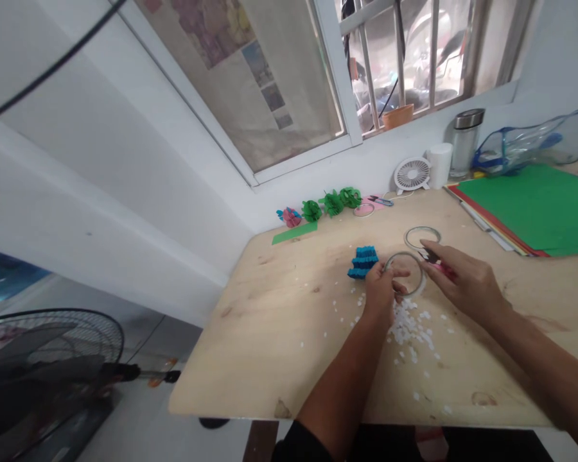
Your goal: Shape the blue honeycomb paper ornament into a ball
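Observation:
My left hand [381, 286] grips the left side of a thin round ring [404, 254], which is tilted up above the table. In my right hand [462, 276] is a small dark and pink tool [431, 256], its tip close to the ring's right side; its exact kind is hard to make out. A second ring [422, 228] lies flat just behind my right hand. Pleated blue paper pieces [365, 262] rest beside my left hand. Small white paper scraps [407, 327] are scattered below the held ring.
Green paper shapes [333, 203], a pink and blue one [291, 217] and scissors [381, 201] lie along the wall. A small white fan [412, 174], glass bottle [465, 144] and coloured sheets [534, 205] are at the back right. A large fan [48, 359] stands left of the table [250, 346].

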Demonstrator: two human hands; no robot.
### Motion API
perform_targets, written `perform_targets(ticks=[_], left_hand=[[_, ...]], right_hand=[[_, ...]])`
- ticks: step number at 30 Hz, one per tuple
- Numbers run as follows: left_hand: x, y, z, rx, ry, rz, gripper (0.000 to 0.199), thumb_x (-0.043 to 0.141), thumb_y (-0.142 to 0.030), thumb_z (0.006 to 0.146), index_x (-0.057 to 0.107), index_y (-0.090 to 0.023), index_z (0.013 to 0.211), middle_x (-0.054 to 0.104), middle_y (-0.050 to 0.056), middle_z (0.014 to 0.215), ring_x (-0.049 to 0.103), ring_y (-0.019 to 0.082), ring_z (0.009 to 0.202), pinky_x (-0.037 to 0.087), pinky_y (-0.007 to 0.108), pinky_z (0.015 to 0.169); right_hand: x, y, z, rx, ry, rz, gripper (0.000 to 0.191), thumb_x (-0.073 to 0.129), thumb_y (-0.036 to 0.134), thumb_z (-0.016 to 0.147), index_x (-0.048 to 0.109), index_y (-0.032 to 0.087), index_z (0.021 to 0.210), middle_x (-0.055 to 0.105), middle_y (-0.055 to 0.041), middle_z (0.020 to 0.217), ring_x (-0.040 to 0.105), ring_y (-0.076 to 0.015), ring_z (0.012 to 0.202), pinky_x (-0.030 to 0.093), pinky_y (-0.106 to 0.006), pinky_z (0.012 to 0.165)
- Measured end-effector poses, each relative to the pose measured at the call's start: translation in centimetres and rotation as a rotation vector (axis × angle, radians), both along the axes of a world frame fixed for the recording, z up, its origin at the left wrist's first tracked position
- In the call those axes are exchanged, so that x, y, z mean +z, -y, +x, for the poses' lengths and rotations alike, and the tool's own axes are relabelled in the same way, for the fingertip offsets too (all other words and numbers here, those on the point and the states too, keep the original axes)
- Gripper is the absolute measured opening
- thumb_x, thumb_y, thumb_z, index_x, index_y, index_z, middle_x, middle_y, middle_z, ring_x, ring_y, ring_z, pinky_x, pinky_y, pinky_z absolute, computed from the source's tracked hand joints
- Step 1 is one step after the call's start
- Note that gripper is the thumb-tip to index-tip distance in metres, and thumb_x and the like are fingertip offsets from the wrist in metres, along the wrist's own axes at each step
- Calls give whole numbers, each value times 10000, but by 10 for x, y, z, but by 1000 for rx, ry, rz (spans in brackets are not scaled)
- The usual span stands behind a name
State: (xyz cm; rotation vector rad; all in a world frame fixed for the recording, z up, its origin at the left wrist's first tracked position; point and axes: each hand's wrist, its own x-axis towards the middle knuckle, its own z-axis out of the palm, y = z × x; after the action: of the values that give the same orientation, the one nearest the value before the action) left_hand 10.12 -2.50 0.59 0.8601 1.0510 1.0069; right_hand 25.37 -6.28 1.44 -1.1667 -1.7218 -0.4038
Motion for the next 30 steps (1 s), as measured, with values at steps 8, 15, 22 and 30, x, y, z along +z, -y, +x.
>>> perform_targets(ticks=[8, 15, 22, 30], left_hand=[[-11, -19, 51, -97, -483, 351, 116, 549, -120, 781, 621, -211, 777, 708, 29, 759, 644, 188, 768, 498, 296, 766], [-8, -9, 46, -110, -563, 590, 171, 615, -72, 727, 692, -202, 807, 757, 68, 925, 671, 243, 954, 496, 370, 932], [12, 15, 1, 135, -456, 669, 132, 593, -211, 882, 698, -169, 952, 747, 64, 896, 694, 182, 840, 521, 297, 760], [18, 12, -20, 112, -987, 1384, 201, 519, -217, 980, 684, -186, 1091, 760, 88, 955, 689, 232, 937, 466, 365, 859]], right_hand=[[4, 0, 6, -187, 102, 57, 296, 558, 235, 970, 637, 107, 1225, 776, -104, 892, 734, -198, 695, 493, -271, 575], [3, -1, 5, -254, 166, 69, 257, 547, 227, 971, 654, 118, 1178, 777, -79, 860, 720, -179, 653, 446, -267, 537], [0, -2, 0, -256, 205, 41, 232, 580, 246, 961, 678, 141, 1143, 758, -38, 778, 680, -160, 586, 426, -264, 536], [-13, -2, -5, -147, 185, -62, 282, 545, 281, 974, 693, 185, 1194, 797, -88, 943, 736, -203, 693, 497, -287, 601]])
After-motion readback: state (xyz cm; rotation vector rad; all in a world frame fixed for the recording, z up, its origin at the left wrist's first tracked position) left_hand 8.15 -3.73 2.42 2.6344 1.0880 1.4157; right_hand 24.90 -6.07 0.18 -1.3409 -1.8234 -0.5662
